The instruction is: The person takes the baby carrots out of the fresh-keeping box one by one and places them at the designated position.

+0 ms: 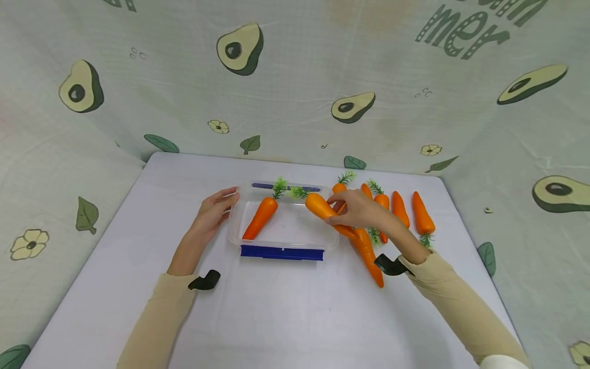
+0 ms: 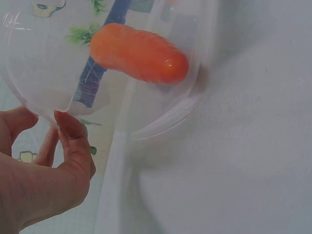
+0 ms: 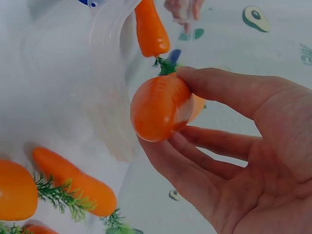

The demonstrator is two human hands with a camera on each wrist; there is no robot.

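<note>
A clear plastic box [image 1: 295,241] with blue clasps stands on the table. One carrot [image 1: 261,218] with a green leafy top lies inside it, also visible through the wall in the left wrist view. At the box's left end, my left hand [image 1: 213,212] pinches the rim between thumb and fingers [image 2: 73,139]. My right hand [image 1: 357,207] holds another carrot [image 1: 319,206] between thumb and fingers, above the box's right edge, its leafy top pointing left over the box. In the right wrist view this held carrot [image 3: 161,108] appears end-on.
Several more carrots lie right of the box, among them a long one [image 1: 367,253] under my right hand and one [image 1: 421,212] farthest right. The white table [image 1: 286,312] meets a printed cloth wall [image 1: 295,102] at its back edge.
</note>
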